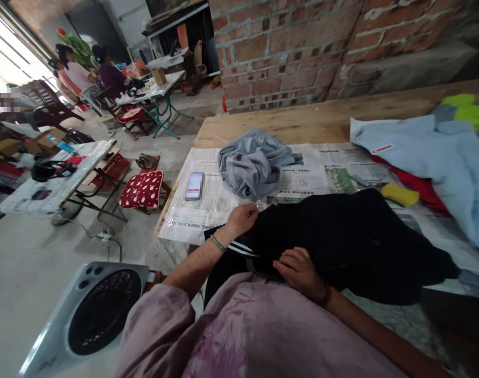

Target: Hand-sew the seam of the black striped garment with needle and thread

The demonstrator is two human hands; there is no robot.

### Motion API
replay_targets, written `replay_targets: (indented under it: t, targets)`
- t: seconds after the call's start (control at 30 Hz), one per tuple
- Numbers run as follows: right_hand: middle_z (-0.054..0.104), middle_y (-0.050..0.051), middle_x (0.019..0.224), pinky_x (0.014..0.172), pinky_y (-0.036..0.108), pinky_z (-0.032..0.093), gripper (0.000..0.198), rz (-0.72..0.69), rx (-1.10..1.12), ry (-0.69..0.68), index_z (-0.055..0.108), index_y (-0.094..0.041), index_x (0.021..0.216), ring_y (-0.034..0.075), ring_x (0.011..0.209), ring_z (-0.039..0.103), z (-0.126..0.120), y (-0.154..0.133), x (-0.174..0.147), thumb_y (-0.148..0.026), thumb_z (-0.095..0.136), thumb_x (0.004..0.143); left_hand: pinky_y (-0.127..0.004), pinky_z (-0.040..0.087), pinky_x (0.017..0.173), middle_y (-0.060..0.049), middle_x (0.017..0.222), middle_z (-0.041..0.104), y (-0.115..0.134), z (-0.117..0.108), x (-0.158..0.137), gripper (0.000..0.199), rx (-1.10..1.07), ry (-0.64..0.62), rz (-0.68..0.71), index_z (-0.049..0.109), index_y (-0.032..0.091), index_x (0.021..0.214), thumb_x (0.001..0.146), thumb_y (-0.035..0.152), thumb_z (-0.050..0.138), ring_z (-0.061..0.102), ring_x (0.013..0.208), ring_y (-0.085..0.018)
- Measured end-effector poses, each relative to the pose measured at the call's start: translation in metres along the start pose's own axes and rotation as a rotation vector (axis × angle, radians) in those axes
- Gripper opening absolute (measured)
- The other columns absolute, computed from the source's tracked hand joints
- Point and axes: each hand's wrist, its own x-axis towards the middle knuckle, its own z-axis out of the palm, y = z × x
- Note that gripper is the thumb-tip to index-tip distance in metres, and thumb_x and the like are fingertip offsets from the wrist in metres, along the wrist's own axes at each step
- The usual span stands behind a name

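Note:
A black garment [326, 226] with white stripes near one end lies spread over the table's front edge and my lap. My left hand [241, 219], with a green bead bracelet at the wrist, is closed in a pinch above the striped end. What sits between its fingertips, if anything, is too small to make out. Resting on the near edge of the black cloth is my right hand [299, 270], its fingers stretched out and slightly bent. Just beyond my left hand lies a crumpled grey cloth [253, 163], with a phone [194, 186] to its left.
Newspaper [306, 176] covers much of the wooden table [318, 123]. To the right lie light blue clothing [413, 142], a yellow pad [400, 195] and red fabric [418, 186]. A fan [101, 310] stands at lower left, near a red-cushioned stool [142, 190]. People sit farther back.

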Motion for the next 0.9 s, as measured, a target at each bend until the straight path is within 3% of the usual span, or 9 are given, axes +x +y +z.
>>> replay_targets:
  t: [0.07,0.13,0.2,0.3,0.37,0.5,0.6,0.77,0.9]
  targets:
    - [0.064,0.001,0.072,0.078,0.035,0.036,0.013,-0.002,-0.006,-0.004,0.065,-0.021,0.084,0.015,0.081,0.052,0.0,0.0,0.0,-0.013,0.056,0.08,-0.026,0.043,0.072,-0.005,0.078,0.065,0.006,0.006,-0.003,0.032,0.146,-0.246,0.009,0.067,0.017,0.072,0.08,0.041,0.048,0.058,0.076,-0.017]
    - [0.064,0.001,0.072,0.079,0.035,0.036,0.013,-0.002,-0.016,-0.003,0.065,-0.021,0.083,0.015,0.082,0.052,0.0,-0.001,0.001,-0.013,0.056,0.08,-0.029,0.042,0.077,-0.005,0.077,0.065,0.012,0.019,-0.006,0.035,0.192,-0.454,-0.046,0.068,0.019,0.066,0.076,0.048,0.051,0.059,0.082,-0.02]
    - [0.064,0.001,0.072,0.078,0.035,0.036,0.013,-0.001,-0.023,0.0,0.065,-0.021,0.082,0.016,0.082,0.053,-0.001,-0.001,0.002,-0.012,0.056,0.079,-0.031,0.042,0.079,-0.004,0.067,0.064,0.015,0.032,-0.008,0.029,0.017,-0.516,-0.139,0.068,0.021,0.065,0.074,0.045,0.055,0.06,0.08,-0.021]
    - [0.064,0.001,0.072,0.077,0.034,0.037,0.014,-0.006,-0.031,-0.013,0.066,-0.022,0.083,0.016,0.081,0.053,-0.002,-0.002,0.002,-0.012,0.056,0.079,-0.031,0.045,0.071,-0.002,0.047,0.056,0.014,0.043,-0.009,0.023,-0.355,-0.438,-0.218,0.068,0.021,0.061,0.074,0.037,0.057,0.058,0.062,-0.019]
    - [0.064,0.001,0.073,0.077,0.034,0.037,0.016,-0.006,-0.037,-0.023,0.066,-0.024,0.083,0.015,0.08,0.054,-0.002,-0.001,0.002,-0.012,0.055,0.08,-0.029,0.045,0.063,0.0,0.042,0.052,0.01,0.042,-0.009,0.022,-0.467,-0.379,-0.213,0.066,0.019,0.056,0.072,0.032,0.06,0.054,0.053,-0.016]
    - [0.064,0.0,0.072,0.076,0.034,0.037,0.016,-0.008,-0.034,-0.015,0.066,-0.024,0.082,0.014,0.08,0.054,0.0,0.0,0.001,-0.013,0.055,0.08,-0.023,0.042,0.056,0.002,0.047,0.052,0.004,0.026,-0.003,0.015,-0.612,-0.258,-0.231,0.06,0.015,0.057,0.069,0.023,0.063,0.05,0.05,-0.01]
    - [0.064,0.0,0.072,0.076,0.034,0.038,0.015,0.001,-0.027,0.002,0.066,-0.023,0.082,0.015,0.079,0.054,0.0,0.001,0.002,-0.011,0.056,0.079,-0.022,0.045,0.057,0.001,0.056,0.054,0.001,0.013,0.003,0.011,-0.925,-0.174,-0.363,0.055,0.013,0.065,0.075,0.018,0.056,0.056,0.055,-0.009]
    - [0.065,0.0,0.074,0.079,0.036,0.037,0.016,0.045,-0.023,0.008,0.065,-0.021,0.084,0.016,0.082,0.053,-0.002,0.002,0.008,-0.009,0.054,0.08,-0.032,0.052,0.063,0.0,0.06,0.055,-0.001,0.012,0.007,0.007,-1.432,-0.182,-0.56,0.051,0.012,0.071,0.078,0.012,0.051,0.06,0.058,-0.012]
    - [0.065,0.0,0.075,0.081,0.036,0.036,0.016,0.055,-0.023,0.016,0.065,-0.022,0.085,0.016,0.084,0.053,-0.003,0.003,0.009,-0.01,0.056,0.079,-0.028,0.052,0.057,0.001,0.066,0.057,0.001,0.022,0.009,0.007,-1.58,-0.232,-0.612,0.048,0.014,0.074,0.079,0.013,0.052,0.057,0.051,-0.008]
